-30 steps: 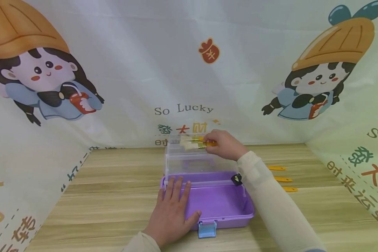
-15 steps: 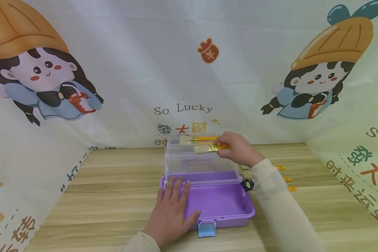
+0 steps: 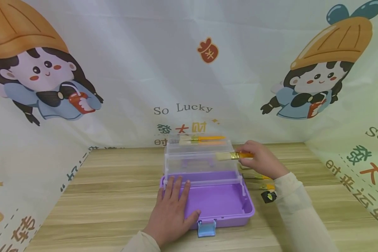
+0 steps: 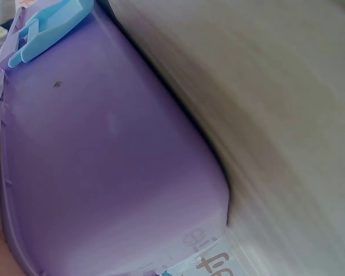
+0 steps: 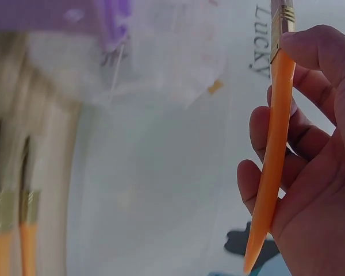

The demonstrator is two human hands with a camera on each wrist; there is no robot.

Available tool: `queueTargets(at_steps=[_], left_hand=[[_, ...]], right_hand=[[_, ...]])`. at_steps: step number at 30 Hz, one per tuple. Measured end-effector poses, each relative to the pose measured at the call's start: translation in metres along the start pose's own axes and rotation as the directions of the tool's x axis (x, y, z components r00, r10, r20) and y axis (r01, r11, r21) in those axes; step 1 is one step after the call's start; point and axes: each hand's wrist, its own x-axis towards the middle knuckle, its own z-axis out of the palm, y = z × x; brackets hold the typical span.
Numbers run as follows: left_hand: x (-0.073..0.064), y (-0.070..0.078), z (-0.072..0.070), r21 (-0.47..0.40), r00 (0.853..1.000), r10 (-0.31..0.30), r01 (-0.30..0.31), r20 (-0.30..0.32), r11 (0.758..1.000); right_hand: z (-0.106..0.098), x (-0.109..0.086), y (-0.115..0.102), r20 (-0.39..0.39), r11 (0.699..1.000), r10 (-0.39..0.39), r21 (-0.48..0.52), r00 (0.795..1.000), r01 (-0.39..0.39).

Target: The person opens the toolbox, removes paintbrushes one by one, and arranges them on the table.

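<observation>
In the head view, my right hand [image 3: 261,159] pinches a paintbrush [image 3: 234,155] near its metal ferrule, just off the right end of the clear upper tray. The right wrist view shows its orange handle [image 5: 278,126] lying along the palm, the thumb on the ferrule. My left hand [image 3: 173,211] rests with extended fingers over the left side of a purple box [image 3: 220,201]. That box stands open, a blue latch [image 3: 206,229] hanging at its front. Another paintbrush [image 3: 211,138] with pale bristles lies in the raised clear tray [image 3: 198,163] behind.
Several paintbrushes [image 3: 257,176] lie on the wood-grain table [image 3: 113,196] to the right of the box, partly hidden by my right arm. A printed cloth [image 3: 182,80] with cartoon figures hangs behind and along the sides.
My right hand has drawn the paintbrush from over the upper tray to the right and slightly down, leaving the other brush there. My left hand has stayed in place.
</observation>
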Motion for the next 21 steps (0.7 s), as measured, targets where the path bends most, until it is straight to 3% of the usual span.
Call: queueTargets(at_steps=[11, 21], left_hand=[[0.000, 0.000, 0.001, -0.004, 1.000, 0.000, 0.000, -0.004, 1.000], [0.001, 0.000, 0.001, -0.008, 1.000, -0.005, 0.006, 0.024, 1.000]], right_hand=[[-0.011, -0.042, 0.033, -0.045, 0.999, 0.029, -0.040, 0.999, -0.031], [-0.015, -0.082, 0.059, 0.067, 0.986, 0.117, -0.130, 0.991, -0.107]])
